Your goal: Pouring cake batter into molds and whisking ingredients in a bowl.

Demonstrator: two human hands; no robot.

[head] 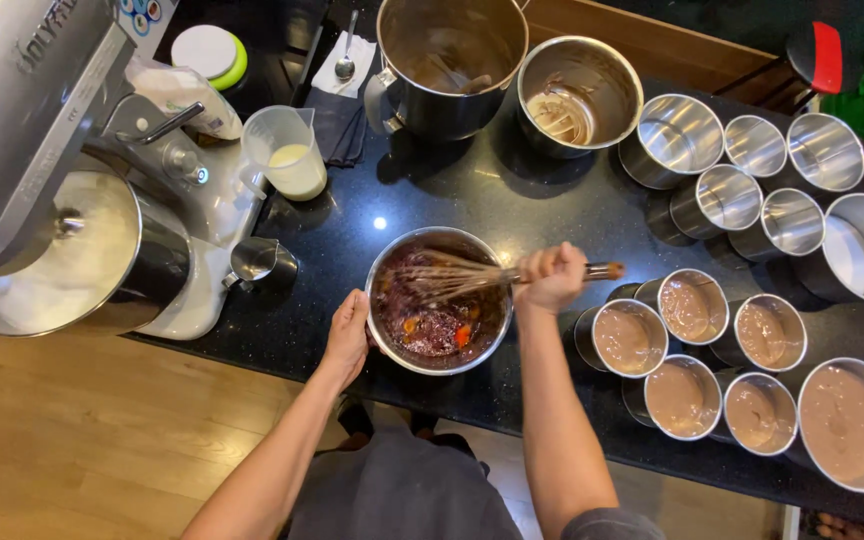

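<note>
My right hand [550, 277] is closed around the wire whisk [472, 275]. My left hand [349, 333] rests open against the round steel bowl [388, 266] of glossy dark batter, left of the batter-filled tins [630, 338].

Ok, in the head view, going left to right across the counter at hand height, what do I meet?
Stand mixer → small steel cup → left hand → mixing bowl of dark batter → right hand gripping the whisk → filled round tins → largest filled tin.
</note>
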